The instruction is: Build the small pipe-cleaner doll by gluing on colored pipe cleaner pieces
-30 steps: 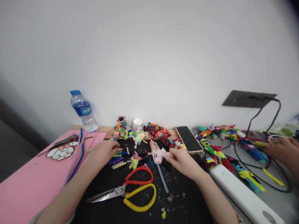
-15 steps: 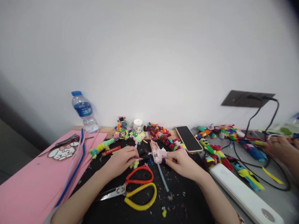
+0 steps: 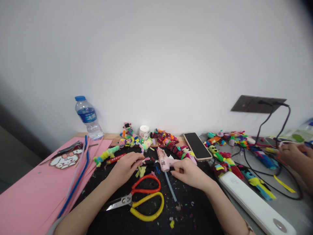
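My right hand (image 3: 189,172) grips the pink glue gun (image 3: 164,160) near the bench's back edge, nozzle pointing away; my left hand (image 3: 127,165) pinches a small pink piece (image 3: 146,160) just left of it.

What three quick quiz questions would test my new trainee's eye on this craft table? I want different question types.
1. True or false: the scissors lie on the pink sheet.
2. Which hand grips the pink glue gun: A) left hand, B) right hand, C) another person's hand?
3. Fill in: the water bottle has a ____ cap.

Key: 1. False, they lie on the black mat. 2. B. 3. Blue.
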A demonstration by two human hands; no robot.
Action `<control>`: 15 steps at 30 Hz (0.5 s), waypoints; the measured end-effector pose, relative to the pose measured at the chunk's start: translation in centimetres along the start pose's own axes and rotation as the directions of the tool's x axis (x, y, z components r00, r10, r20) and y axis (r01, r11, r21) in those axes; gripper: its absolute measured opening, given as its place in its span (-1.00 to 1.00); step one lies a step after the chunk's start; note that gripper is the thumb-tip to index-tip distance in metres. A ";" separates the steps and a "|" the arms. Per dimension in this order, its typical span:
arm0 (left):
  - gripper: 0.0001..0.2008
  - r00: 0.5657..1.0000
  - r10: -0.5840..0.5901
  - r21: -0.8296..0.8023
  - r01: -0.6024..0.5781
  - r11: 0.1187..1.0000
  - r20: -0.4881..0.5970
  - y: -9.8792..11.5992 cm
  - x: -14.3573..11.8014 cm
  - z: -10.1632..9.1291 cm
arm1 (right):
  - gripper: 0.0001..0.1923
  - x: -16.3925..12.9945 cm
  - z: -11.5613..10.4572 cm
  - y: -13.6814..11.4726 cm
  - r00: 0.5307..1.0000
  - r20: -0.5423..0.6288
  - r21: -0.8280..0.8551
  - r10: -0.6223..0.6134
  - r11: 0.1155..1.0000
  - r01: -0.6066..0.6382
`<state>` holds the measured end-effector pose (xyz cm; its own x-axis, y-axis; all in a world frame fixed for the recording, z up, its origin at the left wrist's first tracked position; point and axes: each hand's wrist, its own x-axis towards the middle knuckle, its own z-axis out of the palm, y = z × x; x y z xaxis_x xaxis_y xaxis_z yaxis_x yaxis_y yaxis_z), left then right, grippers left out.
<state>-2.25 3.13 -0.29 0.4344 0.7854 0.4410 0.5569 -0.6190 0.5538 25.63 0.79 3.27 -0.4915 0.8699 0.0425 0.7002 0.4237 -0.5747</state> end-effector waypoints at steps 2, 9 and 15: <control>-0.84 0.997 0.027 -0.020 -0.028 0.999 -0.071 0.1 0.0 0.0 | -0.68 0.0 0.1 0.0 0.999 -0.047 -0.025 -0.011 1.000 0.010; -0.89 0.988 -0.081 -0.170 0.058 0.984 -0.130 1.4 0.6 -0.1 | -0.86 0.1 0.1 -0.3 0.991 -0.137 0.011 0.001 1.000 0.000; -0.84 0.946 -0.324 -0.420 0.285 0.861 -0.023 2.1 0.6 0.2 | -0.80 0.2 0.1 0.0 0.947 -0.317 -0.194 -0.043 0.981 -0.021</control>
<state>-0.72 2.32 0.99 0.2138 0.9434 0.2537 0.3061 -0.3113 0.8997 25.48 0.97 3.24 -0.3311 0.8862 0.3240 0.7973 0.4464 -0.4063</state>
